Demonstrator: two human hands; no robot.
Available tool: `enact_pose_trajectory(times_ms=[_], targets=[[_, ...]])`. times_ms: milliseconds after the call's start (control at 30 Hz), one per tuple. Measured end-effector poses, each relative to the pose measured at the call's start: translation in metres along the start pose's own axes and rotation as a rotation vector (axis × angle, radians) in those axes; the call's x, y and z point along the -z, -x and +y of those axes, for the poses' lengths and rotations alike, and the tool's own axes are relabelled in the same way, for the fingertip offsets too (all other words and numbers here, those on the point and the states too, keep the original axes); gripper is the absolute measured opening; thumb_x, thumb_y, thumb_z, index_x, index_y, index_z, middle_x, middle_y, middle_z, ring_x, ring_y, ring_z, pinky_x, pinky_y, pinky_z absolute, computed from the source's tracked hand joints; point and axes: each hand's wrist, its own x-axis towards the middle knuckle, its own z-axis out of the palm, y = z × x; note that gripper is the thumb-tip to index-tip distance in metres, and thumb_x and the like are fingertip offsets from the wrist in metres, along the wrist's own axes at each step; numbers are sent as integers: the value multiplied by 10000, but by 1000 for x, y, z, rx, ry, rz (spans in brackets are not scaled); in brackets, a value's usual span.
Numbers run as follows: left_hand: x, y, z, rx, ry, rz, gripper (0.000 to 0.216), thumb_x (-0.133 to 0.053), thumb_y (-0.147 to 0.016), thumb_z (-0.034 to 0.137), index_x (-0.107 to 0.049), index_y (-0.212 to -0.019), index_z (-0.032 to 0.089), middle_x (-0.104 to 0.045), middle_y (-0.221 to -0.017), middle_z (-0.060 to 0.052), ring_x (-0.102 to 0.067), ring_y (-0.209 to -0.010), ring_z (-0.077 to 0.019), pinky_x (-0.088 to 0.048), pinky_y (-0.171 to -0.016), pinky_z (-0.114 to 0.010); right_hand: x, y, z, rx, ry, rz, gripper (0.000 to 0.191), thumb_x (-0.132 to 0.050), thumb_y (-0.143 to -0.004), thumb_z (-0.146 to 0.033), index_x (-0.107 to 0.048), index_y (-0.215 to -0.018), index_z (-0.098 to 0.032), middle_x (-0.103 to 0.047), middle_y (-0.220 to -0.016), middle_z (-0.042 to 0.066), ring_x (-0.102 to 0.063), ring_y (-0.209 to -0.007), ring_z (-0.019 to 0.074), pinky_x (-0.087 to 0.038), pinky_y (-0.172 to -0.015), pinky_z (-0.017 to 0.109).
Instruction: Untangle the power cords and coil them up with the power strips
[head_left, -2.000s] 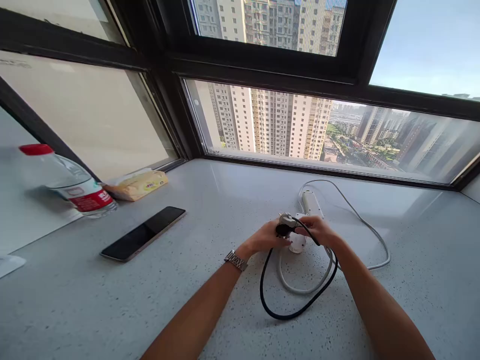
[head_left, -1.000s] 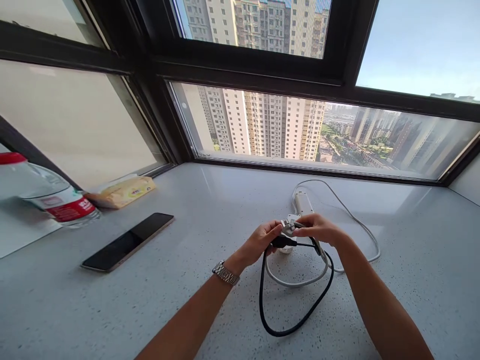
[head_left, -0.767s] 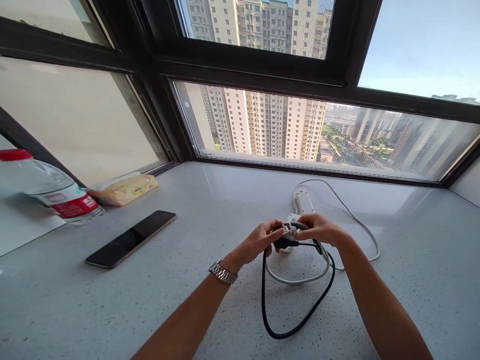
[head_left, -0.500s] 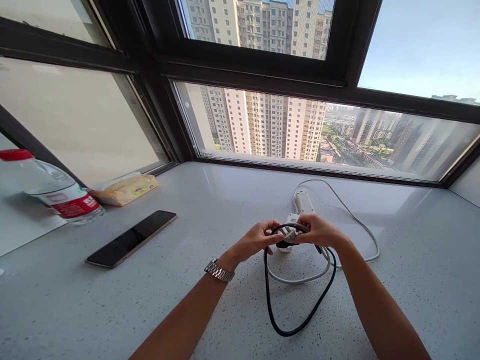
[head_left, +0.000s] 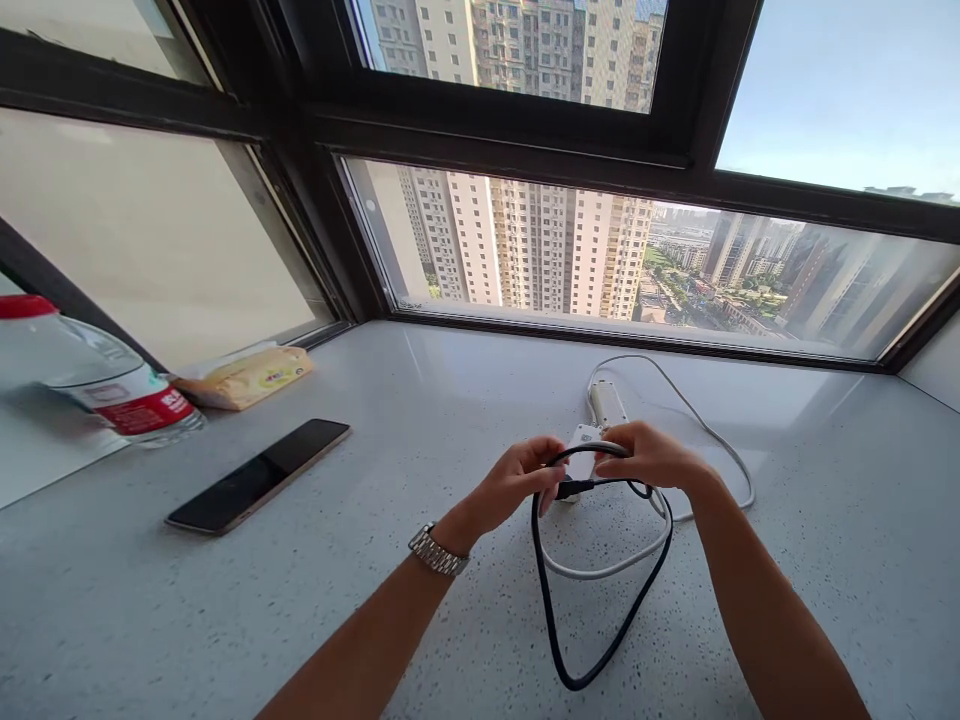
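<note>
A black cable (head_left: pixel 544 590) hangs in a long loop below my two hands, its upper stretch running between them. My left hand (head_left: pixel 517 485) pinches this cable near its thick black connector (head_left: pixel 576 488). The fingers of my right hand (head_left: pixel 652 458) are closed on the cable's other side. Between the hands shows a white plug adapter (head_left: pixel 583 452), partly covered by the fingers and cable; whether a hand grips it I cannot tell. A white cable (head_left: pixel 600 574) curves behind the black loop. Just beyond my right hand lies a white power strip (head_left: pixel 609 404).
On the left, a black-screened phone (head_left: pixel 259 478) lies on the speckled white sill (head_left: pixel 420 410). Behind it are a yellow tissue pack (head_left: pixel 255 378) and a large clear bottle (head_left: pixel 112 380) with a red cap. Dark-framed windows (head_left: pixel 495 142) bound the back.
The pronged face of the adapter between my hands no longer shows; a flat white face does. The black connector has come into clearer view, and the black loop's bottom hangs slightly lower.
</note>
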Motion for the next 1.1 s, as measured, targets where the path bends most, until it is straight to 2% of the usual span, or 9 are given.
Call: enact_pose_trajectory(times_ms=[100,167,300,400,500,667,800,967,1100], targets=[[2,2,-5,50,221,-137,313,-759,-713,353,-547,-838,159,-512,-609,47,-509,-422,-81,-423,-427,-214,16,10,0,71,-189,-115,486,-667,-733,-559,-672,-980,-141,-582,-717,5,-475,-598,112,-324,-530,235],[4,2,-9,63,346,-173,337,-777,-703,350,-536,-853,169,-469,-588,71,-432,-373,-46,-357,-380,-181,23,12,2,43,-191,15,536,-604,-762,-624,-674,-979,-138,-638,-807,58,-551,-669,144,-369,-563,249],[7,2,-14,119,452,-221,450,-707,-740,570,-500,-789,173,-321,-518,105,-251,-335,-11,-211,-339,-147,24,4,21,-163,186,252,472,-610,-761,-617,-695,-781,-153,-654,-761,70,-553,-667,164,-337,-545,260],[8,2,-14,178,460,-218,513,-604,-785,646,-431,-680,175,-278,-475,104,-209,-320,-17,-187,-327,-154,14,-7,40,-307,330,86,397,-731,-656,-548,-632,-584,-170,-565,-563,13,-473,-541,132,-278,-496,255],[8,3,-12,209,470,-170,463,-627,-825,525,-372,-643,184,-265,-460,100,-229,-317,-26,-208,-323,-156,4,-15,52,-352,278,-107,355,-776,-603,-389,-530,-462,-175,-467,-442,-19,-421,-460,109,-265,-468,246],[6,5,-9,223,487,-163,447,-662,-808,435,-328,-637,191,-275,-485,107,-179,-302,-8,-176,-289,-144,4,-14,47,-265,178,-117,324,-675,-690,-379,-498,-507,-179,-366,-450,-57,-346,-443,82,-252,-449,235],[5,6,-7,248,451,-143,438,-670,-799,479,-378,-661,184,-238,-485,118,-96,-331,2,-115,-297,-133,14,-2,26,-86,-58,130,375,-551,-789,-535,-511,-650,-189,-361,-516,-59,-347,-464,85,-272,-441,229],[8,6,-6,181,452,-41,364,-689,-788,478,-520,-779,156,-256,-500,111,-148,-350,-9,-174,-319,-140,27,22,-1,40,-353,606,484,-645,-713,-649,-493,-646,-194,-373,-547,-51,-375,-484,89,-370,-449,235],[8,2,-11,176,521,120,388,-729,-754,483,-514,-804,163,-251,-516,113,-182,-357,-10,-183,-317,-126,34,42,-20,172,-617,886,458,-723,-680,-601,-523,-695,-189,-428,-633,-44,-452,-507,82,-447,-471,232]])
